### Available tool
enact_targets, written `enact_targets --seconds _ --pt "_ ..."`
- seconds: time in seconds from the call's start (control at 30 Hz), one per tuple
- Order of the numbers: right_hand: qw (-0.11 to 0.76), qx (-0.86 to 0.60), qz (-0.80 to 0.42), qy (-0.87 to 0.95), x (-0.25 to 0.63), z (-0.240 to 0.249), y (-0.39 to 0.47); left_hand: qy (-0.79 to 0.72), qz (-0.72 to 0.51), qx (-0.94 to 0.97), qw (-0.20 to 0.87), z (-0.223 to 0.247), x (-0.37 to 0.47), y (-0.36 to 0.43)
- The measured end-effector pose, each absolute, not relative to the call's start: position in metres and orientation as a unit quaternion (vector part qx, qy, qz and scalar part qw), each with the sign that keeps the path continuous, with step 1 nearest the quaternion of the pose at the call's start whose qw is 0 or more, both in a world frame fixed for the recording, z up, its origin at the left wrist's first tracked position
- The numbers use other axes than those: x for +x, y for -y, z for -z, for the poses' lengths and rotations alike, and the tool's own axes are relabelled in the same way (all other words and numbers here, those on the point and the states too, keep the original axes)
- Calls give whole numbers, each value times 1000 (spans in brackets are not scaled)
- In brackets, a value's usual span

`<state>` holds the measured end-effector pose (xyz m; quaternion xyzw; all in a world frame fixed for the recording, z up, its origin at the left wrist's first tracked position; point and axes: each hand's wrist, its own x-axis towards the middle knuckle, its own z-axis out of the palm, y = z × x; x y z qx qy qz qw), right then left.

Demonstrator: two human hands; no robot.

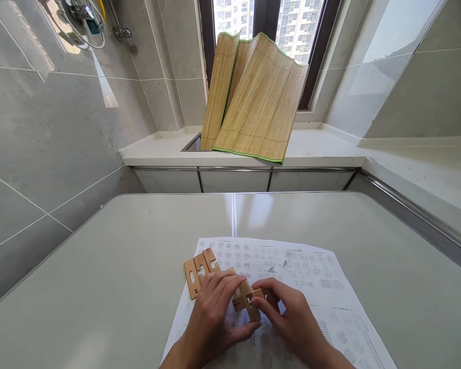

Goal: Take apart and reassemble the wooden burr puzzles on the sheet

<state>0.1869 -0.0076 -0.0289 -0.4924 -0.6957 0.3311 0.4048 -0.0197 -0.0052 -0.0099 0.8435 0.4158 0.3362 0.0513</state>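
Observation:
Wooden pieces fitted crosswise point(247, 299) are between my two hands, above a printed paper sheet point(315, 287). My left hand point(215, 307) curls round them from the left, its thumb at their lower end. From the right, my right hand point(288, 312) pinches a short wooden end of the same pieces between thumb and forefinger. Left of my left hand, flat slotted wooden pieces point(192, 278) lie side by side on the sheet's upper left edge, the leftmost marked with a number. My fingers partly hide the held pieces and the row.
The sheet lies on a pale glossy table point(111, 287) with a seam down its middle. Behind it, a folded bamboo mat point(259, 102) leans by the window on a white ledge point(161, 148). Tiled walls stand on both sides, with shower fittings point(84, 15) at upper left.

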Motion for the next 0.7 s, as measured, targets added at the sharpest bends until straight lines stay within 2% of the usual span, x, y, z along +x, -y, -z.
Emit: enact_targets --seconds 0.53,0.7 --pt "411 -418 -431 686 193 17 7 -401 -344 843 103 10 -28 2" --pt "394 -428 -421 696 193 16 7 -396 -346 843 109 11 -29 1"
